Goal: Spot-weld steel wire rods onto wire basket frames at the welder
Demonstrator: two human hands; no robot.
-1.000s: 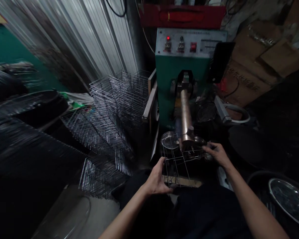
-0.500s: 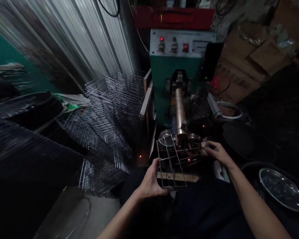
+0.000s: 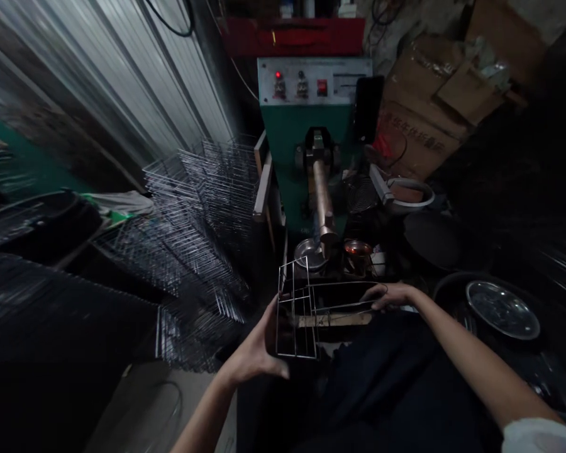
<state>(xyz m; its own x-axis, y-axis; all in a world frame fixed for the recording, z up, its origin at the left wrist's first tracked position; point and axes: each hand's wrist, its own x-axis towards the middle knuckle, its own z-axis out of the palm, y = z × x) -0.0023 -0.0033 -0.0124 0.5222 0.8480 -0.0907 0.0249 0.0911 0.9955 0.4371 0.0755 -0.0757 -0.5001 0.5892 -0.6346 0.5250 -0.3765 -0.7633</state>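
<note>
A small wire rack with long wires running off to the right is held in front of me, below the welding machine's copper-coloured arm. My right hand is closed around the ends of these wires. At the rack's left side my left hand is spread, its fingertips by the upper left edge and its thumb stretched out below the bottom corner. Some left fingers are hidden behind the rack. Beyond the rack sit a shallow metal dish and a reddish-lit bowl.
Stacked wire racks stand at the left. The green machine's control panel shows a red light. Cardboard boxes are piled at the back right; a round glass-like lid lies at the right. A wooden strip is below the rack.
The rack has come away from the copper-coloured arm, down and towards me. My left thumb has spread away from its bottom edge. Sparks seen earlier are gone, and the view has shifted right.
</note>
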